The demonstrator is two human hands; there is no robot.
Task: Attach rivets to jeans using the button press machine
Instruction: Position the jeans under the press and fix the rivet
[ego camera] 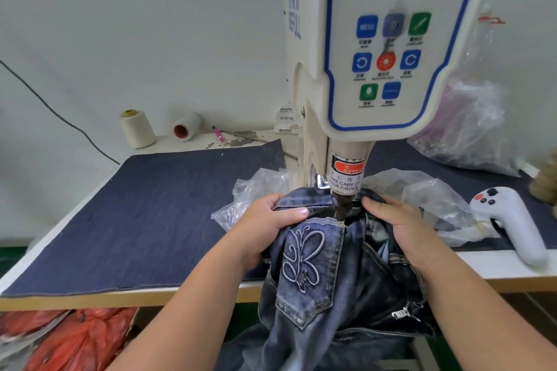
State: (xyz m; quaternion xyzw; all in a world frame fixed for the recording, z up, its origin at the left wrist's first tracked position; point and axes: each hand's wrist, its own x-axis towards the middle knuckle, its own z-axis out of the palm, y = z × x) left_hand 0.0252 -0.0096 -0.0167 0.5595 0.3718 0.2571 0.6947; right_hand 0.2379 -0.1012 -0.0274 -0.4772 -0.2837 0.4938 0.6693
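The jeans (313, 262) are gripped by the curled fingers of the left hand (265, 229) and right hand (401, 226) under the button press machine's punch (340, 208) at the worktop (497, 262) edge, positioning seemingly underway, so steady alignment is judged needed before pressing.

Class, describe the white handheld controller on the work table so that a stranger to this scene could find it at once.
Start at the button press machine and look right along the table edge. Past the crumpled clear bags lies the white controller, pistol-shaped. It alone has a red button and small dark buttons on its head.
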